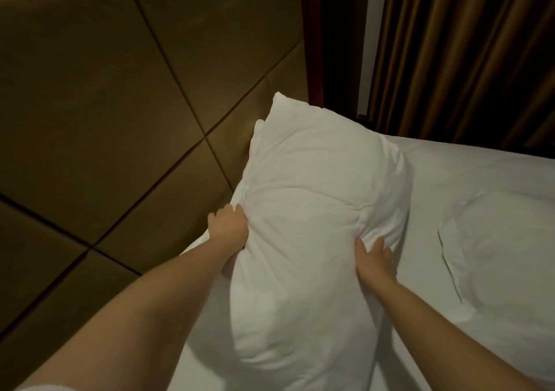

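Both hands hold the pillow (315, 210) on the bed (450, 168), against the headboard (120, 105). The left hand (229, 225) grips its left edge; the right hand (375, 260) pinches its right side. A second pillow (504, 252) lies right.

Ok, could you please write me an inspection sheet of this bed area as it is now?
Surface: white bed sheet, mostly smooth.
Job's things: white pillow, held up on end beside the headboard.
Clutter: second pillow, lying flat on the sheet to the right.
Hands: left hand grips the white pillow's left edge; right hand grips its right side.
Cables: nothing seen.
Surroundings: padded headboard panels; brown curtain behind the bed.
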Available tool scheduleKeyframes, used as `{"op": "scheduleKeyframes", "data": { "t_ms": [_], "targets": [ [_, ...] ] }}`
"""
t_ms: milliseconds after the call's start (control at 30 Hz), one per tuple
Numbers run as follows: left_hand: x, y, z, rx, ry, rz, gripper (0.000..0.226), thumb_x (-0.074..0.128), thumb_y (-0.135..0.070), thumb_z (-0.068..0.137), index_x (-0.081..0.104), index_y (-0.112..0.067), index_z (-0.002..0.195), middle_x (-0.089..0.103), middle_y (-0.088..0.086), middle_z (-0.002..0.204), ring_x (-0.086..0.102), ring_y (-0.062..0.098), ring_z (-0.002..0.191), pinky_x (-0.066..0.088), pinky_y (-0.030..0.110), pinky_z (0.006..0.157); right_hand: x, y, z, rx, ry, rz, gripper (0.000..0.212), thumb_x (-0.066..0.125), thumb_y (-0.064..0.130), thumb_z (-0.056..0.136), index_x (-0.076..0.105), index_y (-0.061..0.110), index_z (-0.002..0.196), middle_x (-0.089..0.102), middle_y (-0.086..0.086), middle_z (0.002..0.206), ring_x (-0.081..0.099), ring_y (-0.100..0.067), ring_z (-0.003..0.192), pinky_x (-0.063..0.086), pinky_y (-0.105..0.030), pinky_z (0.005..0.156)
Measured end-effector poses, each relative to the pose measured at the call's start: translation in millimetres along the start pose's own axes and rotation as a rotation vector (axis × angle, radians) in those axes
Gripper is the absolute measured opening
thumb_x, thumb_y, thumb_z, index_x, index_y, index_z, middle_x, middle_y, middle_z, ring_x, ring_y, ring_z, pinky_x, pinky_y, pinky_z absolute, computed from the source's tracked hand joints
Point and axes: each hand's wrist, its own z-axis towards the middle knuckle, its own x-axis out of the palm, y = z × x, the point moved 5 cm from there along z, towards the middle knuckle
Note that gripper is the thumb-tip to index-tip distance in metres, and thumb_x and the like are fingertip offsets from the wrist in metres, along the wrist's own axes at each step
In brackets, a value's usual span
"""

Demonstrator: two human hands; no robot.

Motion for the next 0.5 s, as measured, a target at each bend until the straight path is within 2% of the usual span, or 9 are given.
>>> {"op": "scheduleKeyframes", "data": {
  "t_ms": [100, 200, 300, 500],
  "targets": [
    [-22, -19, -23, 0.089, -0.133, -0.210, 0.039, 0.040, -0.022, 0.094, 0.042, -0.017, 0.133, 0.047, 0.007, 0.135, 0.041, 0.025, 0.125, 0.024, 0.040, 0.107, -10, 17, -29, -0.207, -0.081, -0.208, 0.062, 0.028, 0.049, 0.100, 0.006, 0.026, 0.153, 0.003, -0.001, 0.161, 0.008, -0.024, 0.147, 0.014, -0.043, 0.117],
    [-40, -49, -73, 0.227, -0.186, -0.245, 0.050, 0.030, -0.030, 0.100, 0.024, -0.022, 0.149, 0.022, 0.003, 0.156, 0.018, 0.021, 0.143, 0.007, 0.044, 0.117, -12, 45, -67, -0.429, -0.169, -0.401, 0.062, 0.027, 0.049, 0.100, 0.002, 0.030, 0.153, -0.002, 0.004, 0.161, 0.003, -0.020, 0.148, 0.010, -0.041, 0.118],
    [-43, -76, -122, 0.299, -0.190, -0.215, 0.053, 0.016, -0.042, 0.101, 0.010, -0.028, 0.152, 0.004, -0.002, 0.160, 0.003, 0.019, 0.147, -0.005, 0.044, 0.117, -4, 59, -95, -0.518, -0.133, -0.557, 0.059, 0.020, 0.050, 0.101, -0.004, 0.033, 0.152, -0.008, 0.006, 0.161, -0.004, -0.018, 0.148, 0.002, -0.044, 0.118],
    [-12, -50, -116, 0.125, -0.111, -0.158, 0.058, 0.007, -0.056, 0.097, -0.006, -0.038, 0.150, -0.009, -0.002, 0.160, -0.007, 0.022, 0.147, -0.011, 0.047, 0.115, 5, 77, -91, -0.617, -0.098, -0.716, 0.059, 0.016, 0.052, 0.100, -0.003, 0.033, 0.152, -0.009, 0.004, 0.161, -0.008, -0.021, 0.148, -0.003, -0.048, 0.117]
  ]
}}
